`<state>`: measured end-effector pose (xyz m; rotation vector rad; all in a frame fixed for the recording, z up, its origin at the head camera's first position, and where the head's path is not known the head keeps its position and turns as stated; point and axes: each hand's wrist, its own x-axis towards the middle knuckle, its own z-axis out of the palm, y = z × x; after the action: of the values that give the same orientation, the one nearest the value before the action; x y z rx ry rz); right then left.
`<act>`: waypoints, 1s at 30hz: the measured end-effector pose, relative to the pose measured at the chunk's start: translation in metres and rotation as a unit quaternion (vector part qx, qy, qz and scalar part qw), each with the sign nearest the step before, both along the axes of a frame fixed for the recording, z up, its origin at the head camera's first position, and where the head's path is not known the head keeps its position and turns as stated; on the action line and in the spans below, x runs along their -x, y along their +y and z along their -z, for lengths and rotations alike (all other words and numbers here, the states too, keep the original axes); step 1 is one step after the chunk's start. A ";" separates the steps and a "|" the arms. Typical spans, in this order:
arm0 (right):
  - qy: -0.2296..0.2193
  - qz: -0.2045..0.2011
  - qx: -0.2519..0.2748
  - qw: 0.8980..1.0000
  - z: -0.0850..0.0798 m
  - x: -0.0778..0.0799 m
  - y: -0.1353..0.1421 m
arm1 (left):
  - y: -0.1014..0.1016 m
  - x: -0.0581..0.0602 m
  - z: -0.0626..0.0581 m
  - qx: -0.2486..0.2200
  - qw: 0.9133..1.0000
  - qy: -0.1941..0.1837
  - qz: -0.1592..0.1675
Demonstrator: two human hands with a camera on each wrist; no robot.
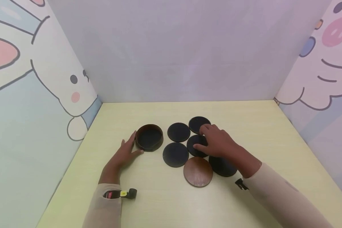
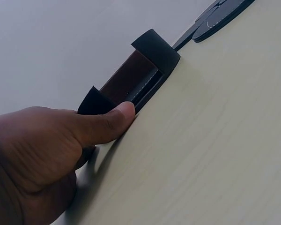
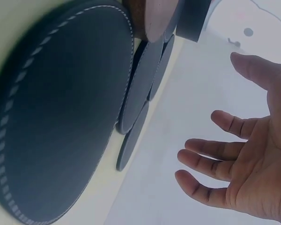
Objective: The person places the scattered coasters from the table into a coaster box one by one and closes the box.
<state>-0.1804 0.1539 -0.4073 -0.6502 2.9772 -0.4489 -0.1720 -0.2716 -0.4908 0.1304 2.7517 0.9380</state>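
A round dark coaster holder with a cut-out in its wall stands on the table. My left hand holds it at its left side; in the left wrist view the thumb lies at the cut-out. Several round black coasters, such as one left of the group's middle, lie flat beside the holder. A brown coaster lies nearest me. Above the right-hand coasters hovers my right hand, fingers spread and loosely bent, nothing in them. White stitching edges the near black coaster in the right wrist view.
The pale wooden table meets a plain light back wall. Cartoon-printed panels rise on both sides. Dark wrist straps sit on both sleeves.
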 end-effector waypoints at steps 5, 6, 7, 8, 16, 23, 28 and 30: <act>-0.012 0.005 0.005 1.000 0.001 -0.009 0.016 | 0.001 0.000 -0.001 0.001 1.000 0.004 0.001; -0.014 0.005 0.007 1.000 0.000 -0.011 0.018 | 0.001 0.001 -0.001 0.000 1.000 0.007 0.003; -0.016 0.004 0.009 1.000 0.000 -0.013 0.021 | 0.000 0.001 -0.001 -0.001 1.000 0.008 0.004; -0.017 0.003 0.010 1.000 0.000 -0.015 0.023 | 0.000 0.001 -0.001 -0.002 1.000 0.008 0.003; -0.034 -0.008 0.010 0.999 0.005 -0.031 0.046 | 0.002 0.000 0.000 0.006 1.000 0.003 0.002; -0.064 -0.017 0.004 0.998 0.012 -0.041 0.062 | 0.003 0.000 -0.001 0.010 1.000 -0.001 -0.001; -0.084 -0.024 0.008 0.996 0.017 -0.048 0.068 | 0.002 -0.001 -0.002 0.008 1.000 -0.007 -0.006; -0.094 -0.024 0.012 0.995 0.019 -0.050 0.070 | 0.002 -0.001 -0.002 0.010 1.000 -0.008 -0.005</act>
<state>-0.1301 0.2244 -0.4263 -0.6416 2.7767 -0.5133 -0.1707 -0.2691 -0.4887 0.1048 2.7492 0.9114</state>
